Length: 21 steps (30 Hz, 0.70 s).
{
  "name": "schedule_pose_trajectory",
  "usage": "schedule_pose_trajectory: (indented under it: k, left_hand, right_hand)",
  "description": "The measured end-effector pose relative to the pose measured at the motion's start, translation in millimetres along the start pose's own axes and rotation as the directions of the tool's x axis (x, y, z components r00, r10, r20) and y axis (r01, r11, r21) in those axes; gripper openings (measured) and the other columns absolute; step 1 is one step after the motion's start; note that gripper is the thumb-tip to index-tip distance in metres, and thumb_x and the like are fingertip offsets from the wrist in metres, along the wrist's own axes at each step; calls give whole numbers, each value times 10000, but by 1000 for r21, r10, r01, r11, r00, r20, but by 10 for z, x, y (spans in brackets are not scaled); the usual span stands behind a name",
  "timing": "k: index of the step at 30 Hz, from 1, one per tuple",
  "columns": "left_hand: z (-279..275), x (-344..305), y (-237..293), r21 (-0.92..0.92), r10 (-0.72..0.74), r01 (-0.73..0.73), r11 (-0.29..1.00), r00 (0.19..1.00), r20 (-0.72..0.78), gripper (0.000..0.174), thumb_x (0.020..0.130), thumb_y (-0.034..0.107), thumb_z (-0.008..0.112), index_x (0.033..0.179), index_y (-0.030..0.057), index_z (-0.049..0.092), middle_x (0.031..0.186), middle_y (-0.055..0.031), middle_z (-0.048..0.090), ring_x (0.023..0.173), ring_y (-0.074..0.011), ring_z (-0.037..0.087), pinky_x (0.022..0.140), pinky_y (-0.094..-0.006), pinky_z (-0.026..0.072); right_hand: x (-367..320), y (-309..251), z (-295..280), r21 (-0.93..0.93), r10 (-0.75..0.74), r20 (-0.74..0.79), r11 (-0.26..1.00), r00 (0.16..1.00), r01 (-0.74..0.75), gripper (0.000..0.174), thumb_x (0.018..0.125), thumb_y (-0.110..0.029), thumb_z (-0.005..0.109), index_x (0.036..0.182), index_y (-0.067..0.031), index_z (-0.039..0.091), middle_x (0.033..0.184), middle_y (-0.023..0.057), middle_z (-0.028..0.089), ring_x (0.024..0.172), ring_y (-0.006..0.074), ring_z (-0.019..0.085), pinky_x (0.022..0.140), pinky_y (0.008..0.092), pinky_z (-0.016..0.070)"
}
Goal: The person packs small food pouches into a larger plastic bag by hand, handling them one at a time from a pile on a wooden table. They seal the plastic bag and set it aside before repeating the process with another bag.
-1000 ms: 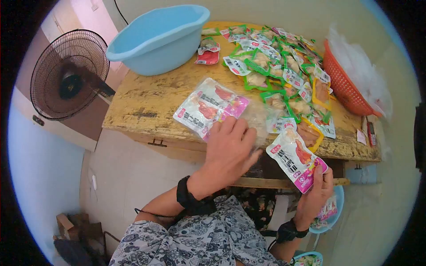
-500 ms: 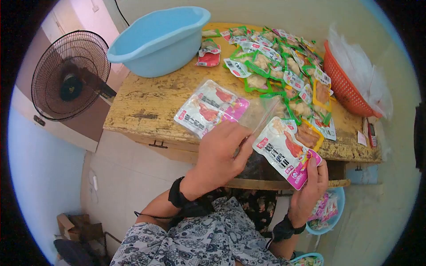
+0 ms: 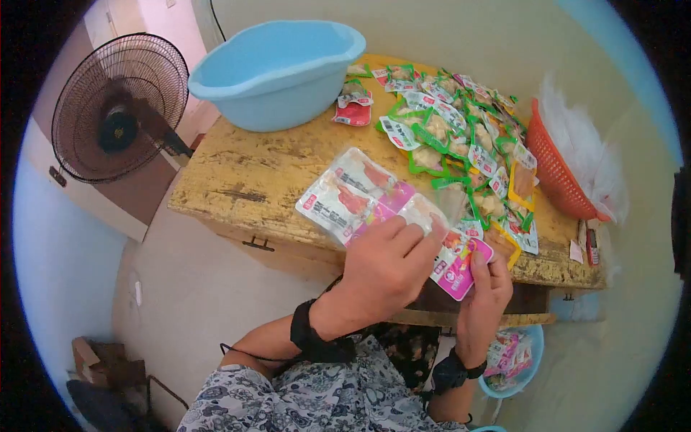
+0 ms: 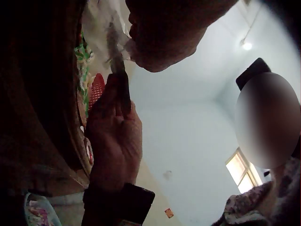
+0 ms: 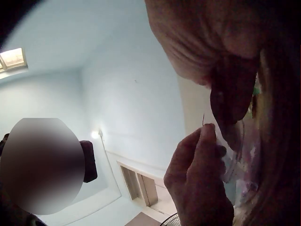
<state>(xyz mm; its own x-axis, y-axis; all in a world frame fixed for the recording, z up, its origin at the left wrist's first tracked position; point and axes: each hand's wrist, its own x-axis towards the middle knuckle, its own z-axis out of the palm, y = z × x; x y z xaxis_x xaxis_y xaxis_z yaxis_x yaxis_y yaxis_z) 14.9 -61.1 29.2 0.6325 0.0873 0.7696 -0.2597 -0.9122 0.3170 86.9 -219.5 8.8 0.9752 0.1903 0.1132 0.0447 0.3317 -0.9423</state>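
A clear plastic bag (image 3: 409, 209) with white-and-pink packets (image 3: 344, 196) inside lies at the table's front. My left hand (image 3: 389, 272) pinches the bag's edge between thumb and fingers; this pinch also shows on the left hand (image 5: 200, 176) in the right wrist view. My right hand (image 3: 486, 299) grips the pink end of another white-and-pink packet (image 3: 455, 272). That packet's far end lies at the bag's mouth, partly behind my left fingers; how far it is inside, I cannot tell. The left wrist view shows the right hand (image 4: 115, 136) holding the packet (image 4: 123, 87), dark and edge-on.
Green-edged food packets (image 3: 435, 129) are heaped at the back right, beside a red basket (image 3: 558, 169) with clear plastic in it. A blue basin (image 3: 281, 83) stands at the back left. Below the table's right side is a blue tub (image 3: 529, 371) of packets. A fan (image 3: 119, 108) stands left.
The right hand's packet has moved left to the bag's mouth, where my left hand has taken hold of the bag's edge. The head view has shifted slightly.
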Motion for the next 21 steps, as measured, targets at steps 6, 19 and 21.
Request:
schedule_pose_trajectory:
  k: [6,19,21]
  left_hand:
    - [12,27,-4,-45,32,-34,998,998,-45,293,726,63,731,1015,46,682,747,-60,529,688,-247,564,556,-375,465]
    - [124,1,-23,-205,69,-74,976,997,-29,258,723,95,663,968,15,663,852,-83,575,797,-271,589,642,-366,507]
    - [136,-11,-95,-229,57,-61,971,998,-27,239,758,91,718,990,48,677,843,-75,583,756,-269,579,622,-380,501]
  right_hand:
    - [151,36,171,-18,68,160,998,985,-66,166,1016,-80,599,1123,26,670,1023,42,693,908,75,630,807,248,518]
    - [493,415,417,-322,-209,372,884,904,337,392,956,-156,685,1294,20,596,1207,119,650,1119,206,620,971,334,502]
    - [579,556,391,-391,-239,374,836,896,386,445,936,-157,709,1321,18,569,1233,138,639,1133,223,625,983,344,511]
